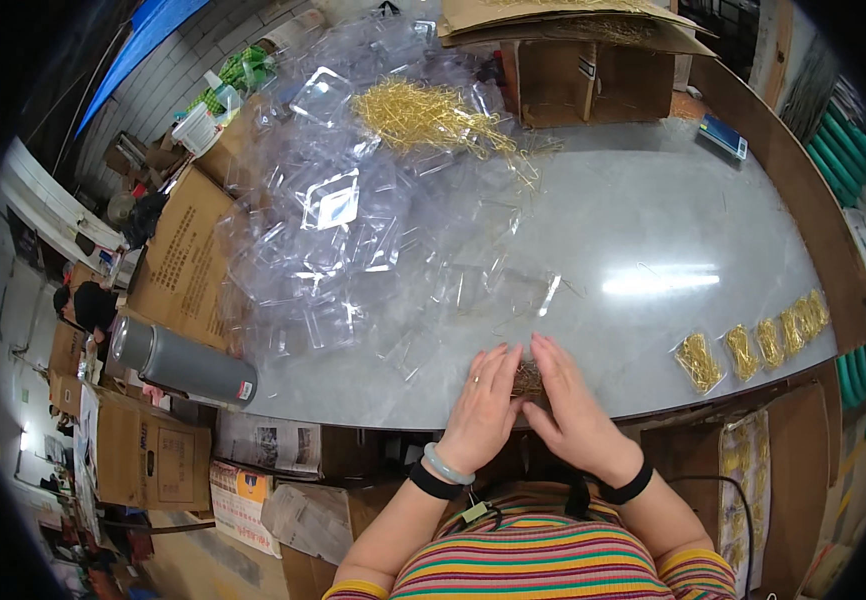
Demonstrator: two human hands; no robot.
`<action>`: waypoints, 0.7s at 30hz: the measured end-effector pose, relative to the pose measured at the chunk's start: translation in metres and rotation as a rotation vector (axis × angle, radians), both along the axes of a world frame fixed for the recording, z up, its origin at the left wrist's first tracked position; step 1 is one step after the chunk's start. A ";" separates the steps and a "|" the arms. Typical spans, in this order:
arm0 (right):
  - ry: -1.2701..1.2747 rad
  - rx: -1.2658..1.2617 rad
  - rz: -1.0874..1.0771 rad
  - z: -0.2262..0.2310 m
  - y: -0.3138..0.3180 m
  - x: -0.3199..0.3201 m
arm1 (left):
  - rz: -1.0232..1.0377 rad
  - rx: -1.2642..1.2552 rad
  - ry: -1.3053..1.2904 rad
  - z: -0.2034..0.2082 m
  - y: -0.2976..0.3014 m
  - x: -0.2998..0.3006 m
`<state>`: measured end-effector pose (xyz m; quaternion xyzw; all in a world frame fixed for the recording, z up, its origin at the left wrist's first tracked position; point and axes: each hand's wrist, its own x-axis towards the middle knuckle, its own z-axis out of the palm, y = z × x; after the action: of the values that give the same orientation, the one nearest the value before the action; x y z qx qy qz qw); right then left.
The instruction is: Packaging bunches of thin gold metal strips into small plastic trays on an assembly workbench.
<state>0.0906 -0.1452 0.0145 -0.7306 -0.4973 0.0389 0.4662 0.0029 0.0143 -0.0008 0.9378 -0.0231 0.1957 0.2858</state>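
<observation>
Close to the table's near edge, a small bundle of thin gold wire pieces (526, 380) is cupped between my two hands. My left hand (485, 398) presses on its left side, fingers straight and together. On the other side lies my right hand (575, 408), its fingers pointing forward and its thumb bent in toward the bundle. Part of the bundle is hidden by my fingers. Just beyond my fingertips are loose clear plastic packs (525, 288). To the right, several clear packs filled with gold wire pieces (699, 362) lie in a row.
A large heap of clear plastic packs (283, 240) covers the table's left side, topped by a tangled pile of gold wire pieces (418, 112). A grey thermos (193, 368) lies at the left edge. Far back are a cardboard box (633, 90) and a small blue device (723, 138).
</observation>
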 end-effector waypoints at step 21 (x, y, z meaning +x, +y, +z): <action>-0.396 -0.136 -0.105 0.008 -0.002 0.000 | 0.216 -0.044 0.055 0.015 0.006 -0.031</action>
<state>0.0903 -0.1471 0.0228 -0.7787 -0.5367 -0.0965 0.3103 -0.0277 0.0201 0.0137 0.9333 0.0903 0.2001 0.2842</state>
